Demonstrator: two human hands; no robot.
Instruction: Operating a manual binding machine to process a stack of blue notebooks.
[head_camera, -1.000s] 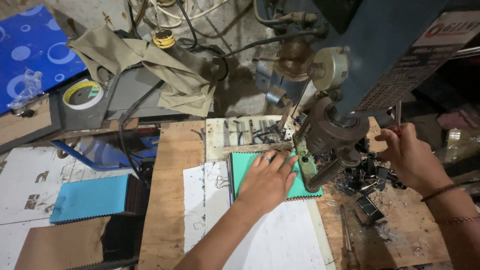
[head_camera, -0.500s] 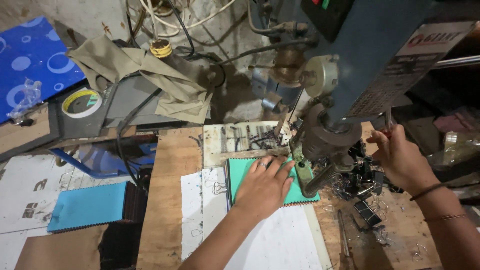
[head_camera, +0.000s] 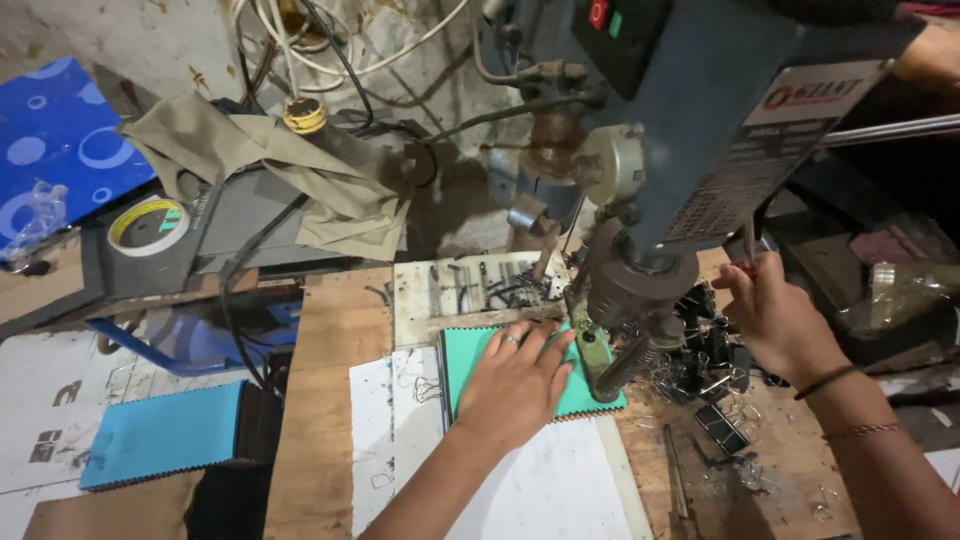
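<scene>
The left hand (head_camera: 515, 385) lies flat, fingers spread, palm down on a teal swatch booklet (head_camera: 470, 352) with a zigzag-cut lower edge, pressing it against the white board (head_camera: 560, 480) underneath. Just past its fingertips stands the green presser foot (head_camera: 588, 352) of a blue drill press (head_camera: 700, 110), whose grey chuck housing (head_camera: 640, 280) hangs above the booklet's far right corner. A coiled spring (head_camera: 628, 362) slants down beside the foot, touching the teal cover's right edge.

The right hand (head_camera: 775, 320) is closed in a fist round a thin metal lever handle (head_camera: 748, 240) with a red grip, on the right side of the machine head. Below that fist, between it and the spring, lies a heap of black binder clips (head_camera: 715, 365) and wire bits on the wooden bench (head_camera: 320, 400).

Beyond the left hand's fingertips sits a dirty white tray (head_camera: 470, 285) of small metal parts. Well off to that hand's left rests a second, light blue swatch booklet (head_camera: 160, 435), and farther back a roll of white tape (head_camera: 148, 225) beside a crumpled khaki cloth (head_camera: 290, 170).
</scene>
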